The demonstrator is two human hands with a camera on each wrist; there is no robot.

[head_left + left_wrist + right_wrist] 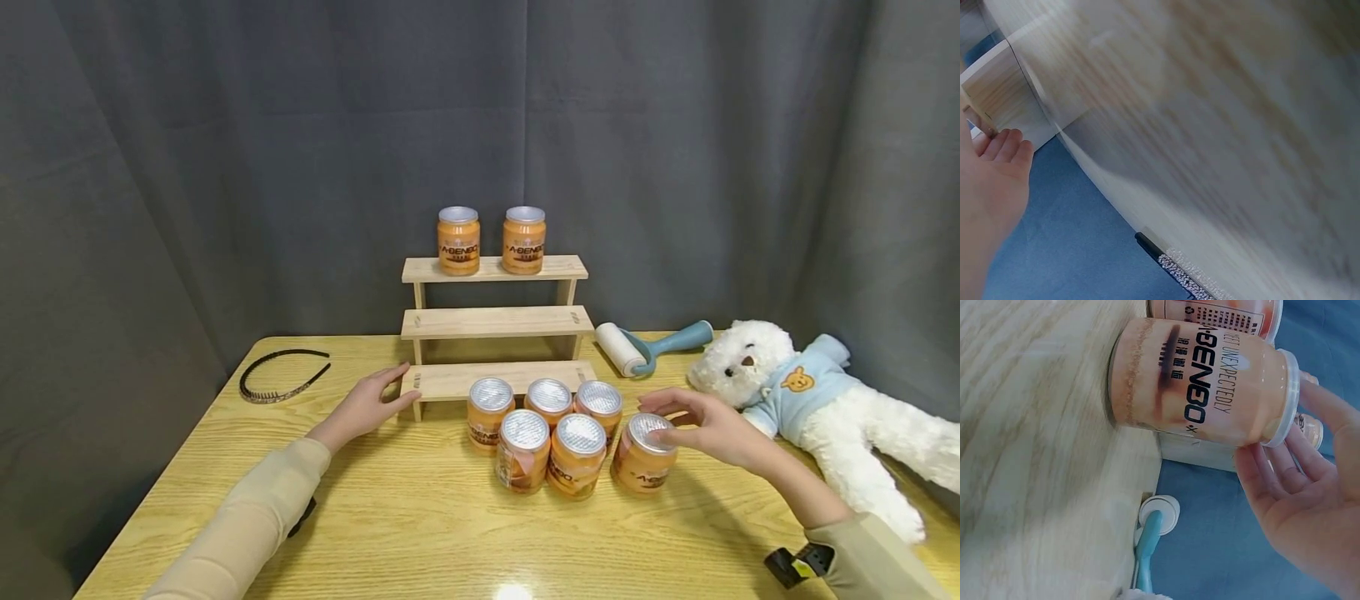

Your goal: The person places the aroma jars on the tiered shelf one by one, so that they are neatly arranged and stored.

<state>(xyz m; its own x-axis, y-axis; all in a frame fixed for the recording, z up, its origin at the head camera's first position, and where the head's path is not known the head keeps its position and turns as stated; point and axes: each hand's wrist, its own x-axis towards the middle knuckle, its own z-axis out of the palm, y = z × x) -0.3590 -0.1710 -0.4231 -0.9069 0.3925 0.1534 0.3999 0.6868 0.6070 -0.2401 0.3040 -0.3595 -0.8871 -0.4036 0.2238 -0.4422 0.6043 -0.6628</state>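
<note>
My left hand holds the left end of the lowest step of a three-step wooden shelf, thumb at its front edge and fingers behind. In the left wrist view, the curled fingers meet the pale board. My right hand grips an orange can around its silver lid; the right wrist view shows this can standing on the table, with lettering on its side. Several like cans cluster just left of it, before the shelf. Two more, a left can and a right can, stand on the top step.
A black headband lies at the table's left. Behind the right hand lie a lint roller with a blue handle and a white teddy bear in a blue shirt. A dark curtain hangs behind the table.
</note>
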